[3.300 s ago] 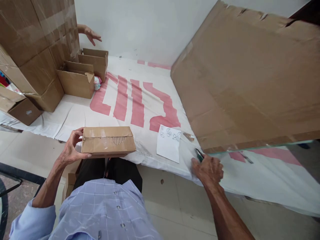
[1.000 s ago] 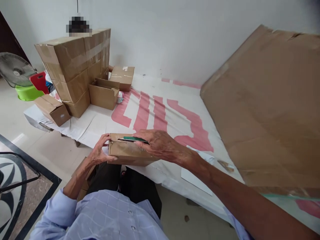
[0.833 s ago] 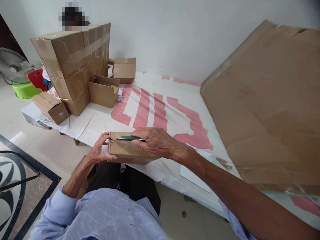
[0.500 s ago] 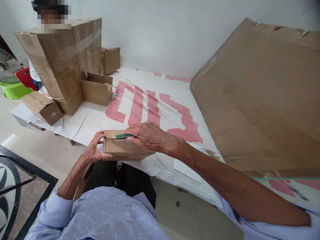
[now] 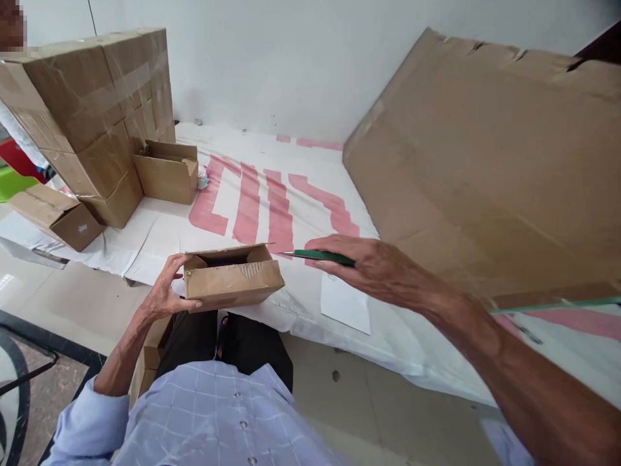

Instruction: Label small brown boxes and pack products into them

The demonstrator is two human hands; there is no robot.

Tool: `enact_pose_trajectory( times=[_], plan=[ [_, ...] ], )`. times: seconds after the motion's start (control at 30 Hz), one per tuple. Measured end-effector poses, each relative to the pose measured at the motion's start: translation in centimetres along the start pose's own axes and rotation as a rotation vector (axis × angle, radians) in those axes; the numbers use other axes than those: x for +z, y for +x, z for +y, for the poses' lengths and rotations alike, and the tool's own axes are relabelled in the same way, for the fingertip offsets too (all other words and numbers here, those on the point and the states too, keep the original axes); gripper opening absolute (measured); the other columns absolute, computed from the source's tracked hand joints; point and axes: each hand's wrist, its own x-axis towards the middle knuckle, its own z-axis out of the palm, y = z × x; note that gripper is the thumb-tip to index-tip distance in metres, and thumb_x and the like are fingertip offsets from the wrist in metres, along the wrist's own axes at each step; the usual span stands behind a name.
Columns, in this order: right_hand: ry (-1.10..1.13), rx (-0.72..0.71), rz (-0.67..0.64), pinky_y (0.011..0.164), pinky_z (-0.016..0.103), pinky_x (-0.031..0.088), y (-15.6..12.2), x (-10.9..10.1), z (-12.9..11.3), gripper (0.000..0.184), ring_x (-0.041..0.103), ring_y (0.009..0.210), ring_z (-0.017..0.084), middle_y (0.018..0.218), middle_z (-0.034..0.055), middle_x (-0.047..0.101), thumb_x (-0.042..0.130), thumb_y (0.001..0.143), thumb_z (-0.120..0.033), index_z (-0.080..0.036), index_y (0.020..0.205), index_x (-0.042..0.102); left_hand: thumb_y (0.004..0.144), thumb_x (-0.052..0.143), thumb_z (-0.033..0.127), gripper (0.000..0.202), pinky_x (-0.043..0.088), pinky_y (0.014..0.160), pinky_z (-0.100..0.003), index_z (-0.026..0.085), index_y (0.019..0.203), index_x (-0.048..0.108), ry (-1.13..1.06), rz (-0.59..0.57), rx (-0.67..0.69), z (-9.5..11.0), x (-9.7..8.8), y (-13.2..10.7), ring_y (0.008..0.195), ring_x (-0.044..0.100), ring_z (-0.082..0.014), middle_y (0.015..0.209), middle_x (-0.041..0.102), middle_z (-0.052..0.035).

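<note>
My left hand (image 5: 167,289) grips the left end of a small cardboard box (image 5: 233,281), thumb low on the near side and fingers at the upper corner. The box's top is parted along the middle, showing a dark gap; what lies inside cannot be made out. My right hand (image 5: 359,265) is closed around a green-handled box cutter (image 5: 324,255). Its thin blade points left, just off the box's right end. The box is at the front edge of a table covered with a white cloth (image 5: 310,320) printed in red.
Taped cardboard boxes (image 5: 72,90) are stacked at the left, with an opened box (image 5: 167,175) and another box (image 5: 58,217) beside them. A large cardboard sheet or carton (image 5: 485,175) stands at the right. White paper (image 5: 345,303) lies near the table edge. Part of another person (image 5: 12,26) shows top left.
My right hand has drawn the box cutter rightward off the box. The top seam now gapes open. My left hand keeps its hold, and the view has turned slightly right.
</note>
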Motion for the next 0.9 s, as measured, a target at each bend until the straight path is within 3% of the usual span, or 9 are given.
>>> enact_pose_trajectory(
  times=[0.17,0.27,0.33,0.43,0.53,0.6,0.73,0.87,0.9],
  plan=[
    [0.22,0.271,0.071,0.08,0.04,0.06,-7.2,10.2,2.4,0.037,0.074,0.092,0.028,0.107,0.0117,0.077,0.046,0.103,-0.043,-0.023,0.123,0.07,0.071,0.096,0.05,0.12,0.056,0.11,-0.059,0.037,0.17,0.03,0.049,-0.08,-0.01,1.1,-1.0,1.3,0.146,0.049,-0.0408,0.161,0.042,-0.016],
    [0.189,0.312,0.15,0.085,0.043,0.061,-9.3,16.2,1.7,0.034,0.073,0.095,0.03,0.104,0.0136,0.074,0.047,0.103,-0.039,-0.021,0.122,0.068,0.067,0.097,0.056,0.131,0.054,0.112,-0.063,0.036,0.173,0.023,0.063,-0.126,-0.046,1.5,-1.7,1.8,0.146,0.048,-0.043,0.162,0.04,-0.0181],
    [0.137,0.319,0.208,0.084,0.046,0.061,-9.6,18.2,1.1,0.032,0.072,0.095,0.033,0.102,0.0149,0.073,0.047,0.103,-0.037,-0.02,0.121,0.067,0.063,0.098,0.064,0.136,0.052,0.113,-0.064,0.035,0.173,0.022,0.046,-0.157,-0.077,1.7,-2.2,1.9,0.148,0.047,-0.0455,0.164,0.039,-0.0196],
    [0.109,0.285,0.308,0.085,0.05,0.061,-8.2,17.7,0.1,0.032,0.07,0.094,0.034,0.102,0.0161,0.072,0.047,0.104,-0.036,-0.019,0.12,0.068,0.073,0.087,0.073,0.12,0.052,0.113,-0.06,0.034,0.171,0.03,-0.022,-0.155,-0.129,2.2,-2.5,2.0,0.152,0.045,-0.0461,0.169,0.039,-0.019],
    [0.179,0.181,0.451,0.101,0.052,0.057,-4.8,14.4,-1.8,0.034,0.069,0.114,0.034,0.121,0.0178,0.071,0.048,0.107,-0.036,-0.02,0.13,0.066,0.097,0.058,0.075,0.081,0.056,0.109,-0.051,0.029,0.163,0.046,-0.072,-0.045,-0.208,2.9,-2.2,2.5,0.149,0.05,-0.0396,0.164,0.049,-0.0165],
    [0.22,0.041,0.439,0.113,0.054,0.051,-1.8,12.0,-3.7,0.041,0.062,0.131,0.034,0.139,0.0183,0.066,0.054,0.106,-0.039,-0.021,0.142,0.061,0.103,0.046,0.073,0.071,0.06,0.102,-0.046,0.026,0.155,0.055,-0.062,0.034,-0.265,3.3,-1.8,3.0,0.14,0.058,-0.0354,0.154,0.058,-0.015],
    [0.157,-0.178,0.239,0.11,0.055,0.051,2.5,9.5,-6.9,0.05,0.061,0.128,0.036,0.135,0.0186,0.068,0.07,0.098,-0.041,-0.017,0.141,0.062,0.101,0.048,0.073,0.07,0.063,0.09,-0.041,0.023,0.149,0.059,-0.008,0.059,-0.318,3.6,-1.8,3.8,0.118,0.068,-0.0289,0.135,0.067,-0.013],
    [0.003,-0.239,0.37,0.098,0.047,0.052,1.0,10.4,-8.3,0.013,0.065,0.107,0.029,0.11,0.0141,0.073,0.061,0.103,-0.02,-0.019,0.111,0.071,0.094,0.063,0.071,0.076,0.062,0.091,-0.044,0.022,0.151,0.055,0.036,0.018,-0.317,3.5,-2.1,3.8,0.115,0.071,-0.0305,0.131,0.068,-0.014],
    [-0.018,-0.259,0.405,0.095,0.046,0.052,0.1,10.8,-8.4,0.016,0.065,0.102,0.027,0.106,0.0126,0.074,0.057,0.104,-0.015,-0.021,0.104,0.071,0.088,0.072,0.069,0.082,0.061,0.095,-0.047,0.022,0.152,0.053,0.07,0.009,-0.305,3.6,-2.0,3.7,0.119,0.07,-0.0329,0.132,0.068,-0.0147]
  ],
)
